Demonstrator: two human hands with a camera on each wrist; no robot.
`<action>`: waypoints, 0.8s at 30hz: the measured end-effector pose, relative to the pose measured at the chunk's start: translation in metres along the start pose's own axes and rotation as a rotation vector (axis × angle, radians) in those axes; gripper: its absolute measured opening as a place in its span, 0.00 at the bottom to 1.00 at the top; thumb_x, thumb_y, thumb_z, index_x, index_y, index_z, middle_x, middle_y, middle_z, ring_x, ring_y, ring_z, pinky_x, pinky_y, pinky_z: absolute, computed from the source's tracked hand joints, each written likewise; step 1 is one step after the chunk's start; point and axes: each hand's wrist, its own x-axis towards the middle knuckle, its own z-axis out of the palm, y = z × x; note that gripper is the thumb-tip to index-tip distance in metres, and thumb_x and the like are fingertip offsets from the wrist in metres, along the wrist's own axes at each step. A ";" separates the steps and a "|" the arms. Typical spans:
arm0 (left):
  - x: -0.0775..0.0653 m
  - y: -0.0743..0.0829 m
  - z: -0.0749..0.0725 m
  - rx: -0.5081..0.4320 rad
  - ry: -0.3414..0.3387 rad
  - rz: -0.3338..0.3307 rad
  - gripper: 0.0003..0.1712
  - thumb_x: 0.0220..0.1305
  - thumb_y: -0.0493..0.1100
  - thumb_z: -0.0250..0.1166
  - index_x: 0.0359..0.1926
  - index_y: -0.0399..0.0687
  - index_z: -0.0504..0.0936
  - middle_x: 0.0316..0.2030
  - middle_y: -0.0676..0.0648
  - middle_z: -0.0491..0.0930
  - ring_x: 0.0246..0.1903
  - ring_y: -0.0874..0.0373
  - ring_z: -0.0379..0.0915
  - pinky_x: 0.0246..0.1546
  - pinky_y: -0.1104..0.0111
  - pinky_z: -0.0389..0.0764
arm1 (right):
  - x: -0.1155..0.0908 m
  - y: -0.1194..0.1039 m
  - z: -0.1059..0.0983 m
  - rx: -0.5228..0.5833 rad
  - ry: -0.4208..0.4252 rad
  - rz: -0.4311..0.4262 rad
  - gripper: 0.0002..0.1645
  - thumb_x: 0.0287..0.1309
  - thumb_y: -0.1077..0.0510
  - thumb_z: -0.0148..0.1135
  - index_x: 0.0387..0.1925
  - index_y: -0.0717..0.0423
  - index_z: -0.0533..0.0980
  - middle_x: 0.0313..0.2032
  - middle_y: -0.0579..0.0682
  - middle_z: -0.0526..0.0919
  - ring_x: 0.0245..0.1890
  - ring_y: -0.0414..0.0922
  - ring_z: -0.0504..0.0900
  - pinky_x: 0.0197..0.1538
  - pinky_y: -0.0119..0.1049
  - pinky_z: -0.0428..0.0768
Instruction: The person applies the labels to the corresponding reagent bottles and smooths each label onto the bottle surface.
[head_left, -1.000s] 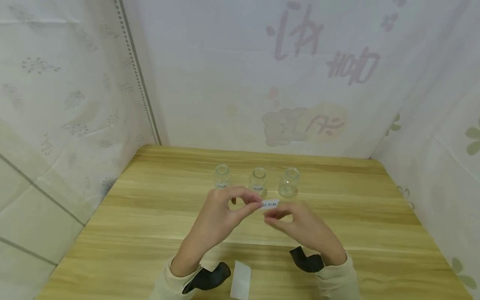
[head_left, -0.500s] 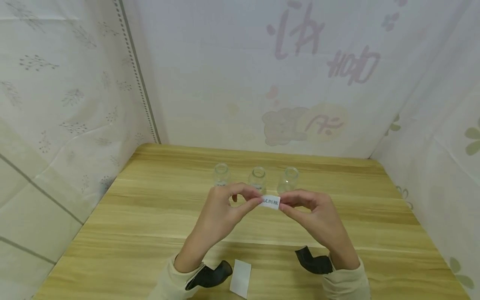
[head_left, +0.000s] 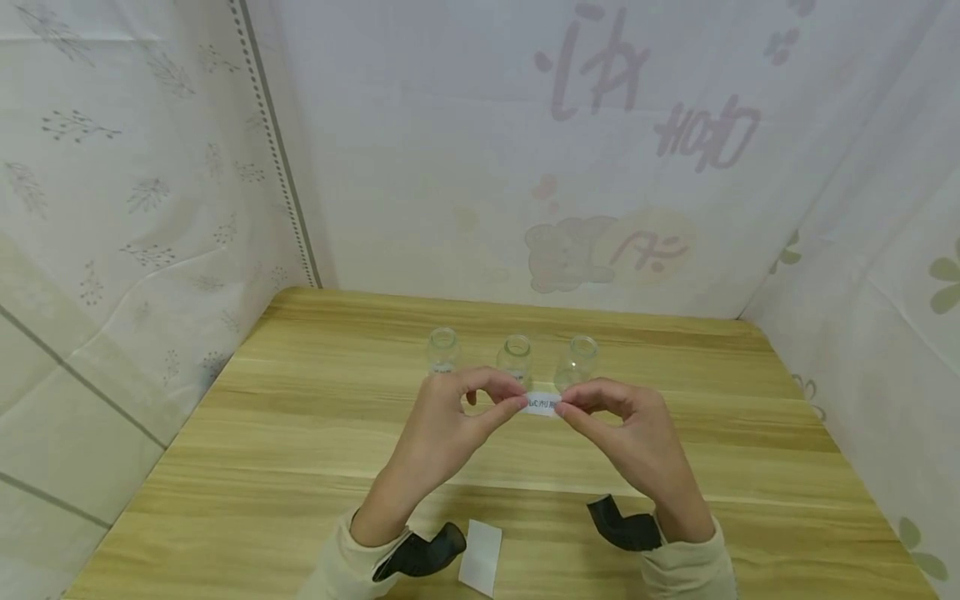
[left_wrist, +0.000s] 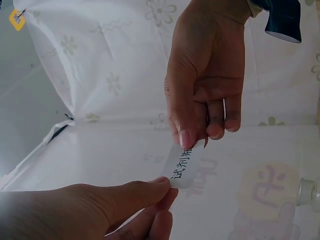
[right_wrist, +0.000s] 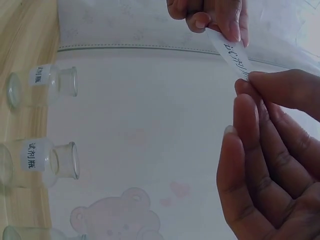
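A small white label (head_left: 542,403) with handwritten dark characters is stretched between both hands above the table. My left hand (head_left: 442,429) pinches its left end between thumb and forefinger. At the other end, the thumb and forefinger of my right hand (head_left: 637,433) pinch it too. In the right wrist view the label (right_wrist: 231,52) runs slantwise from one set of fingertips to the other. Behind the hands stand three clear glass bottles: a left one (head_left: 443,346), a middle one (head_left: 516,354) and a right one (head_left: 579,358). Labels show on the left and middle bottles.
A blank white paper slip (head_left: 481,557) lies near the front of the wooden table (head_left: 300,400), between the forearms. Black curved wrist mounts (head_left: 423,552) sit at both cuffs. Patterned cloth (head_left: 420,150) hangs behind and at both sides of the table.
My right hand has come to the label's free end and now pinches it, where earlier it was just apart from it. The label has turned to lie flatter between both hands.
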 end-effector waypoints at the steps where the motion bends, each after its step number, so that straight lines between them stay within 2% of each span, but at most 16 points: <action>1: 0.000 0.000 0.000 -0.002 0.001 0.002 0.04 0.63 0.42 0.76 0.38 0.50 0.91 0.34 0.59 0.89 0.40 0.64 0.83 0.39 0.64 0.76 | 0.000 0.000 0.000 -0.004 0.006 -0.006 0.04 0.61 0.68 0.72 0.36 0.57 0.87 0.33 0.49 0.90 0.35 0.40 0.86 0.41 0.34 0.83; 6: 0.002 -0.001 0.003 0.001 0.047 0.039 0.07 0.62 0.40 0.76 0.42 0.50 0.91 0.34 0.57 0.89 0.37 0.64 0.83 0.38 0.65 0.76 | 0.000 0.000 0.000 0.005 0.040 -0.031 0.07 0.59 0.72 0.71 0.36 0.60 0.86 0.32 0.46 0.89 0.33 0.40 0.85 0.40 0.33 0.83; 12: 0.010 -0.008 0.014 0.007 0.148 0.162 0.11 0.60 0.38 0.77 0.44 0.46 0.91 0.35 0.54 0.90 0.34 0.61 0.82 0.38 0.64 0.76 | 0.002 -0.001 -0.002 0.016 0.104 -0.022 0.06 0.58 0.72 0.72 0.36 0.60 0.86 0.31 0.48 0.88 0.31 0.41 0.85 0.41 0.31 0.82; 14: 0.013 -0.009 0.018 0.007 0.167 0.185 0.11 0.59 0.38 0.78 0.44 0.45 0.91 0.35 0.53 0.89 0.33 0.60 0.82 0.37 0.65 0.76 | 0.003 -0.002 -0.003 0.024 0.121 -0.018 0.06 0.58 0.72 0.72 0.35 0.61 0.86 0.31 0.48 0.88 0.31 0.41 0.85 0.42 0.31 0.82; 18: 0.018 -0.009 0.022 -0.035 0.150 0.168 0.08 0.60 0.38 0.77 0.41 0.46 0.92 0.33 0.54 0.89 0.32 0.61 0.80 0.36 0.64 0.76 | 0.006 0.000 -0.007 0.033 0.134 -0.013 0.06 0.59 0.71 0.72 0.35 0.60 0.86 0.32 0.47 0.87 0.31 0.41 0.85 0.42 0.31 0.81; 24: 0.029 -0.014 0.039 -0.115 0.075 0.080 0.04 0.65 0.43 0.75 0.38 0.48 0.92 0.31 0.58 0.89 0.31 0.65 0.78 0.37 0.65 0.75 | 0.008 0.013 -0.016 0.046 0.171 -0.045 0.07 0.58 0.74 0.71 0.35 0.63 0.85 0.33 0.48 0.87 0.31 0.40 0.84 0.40 0.30 0.83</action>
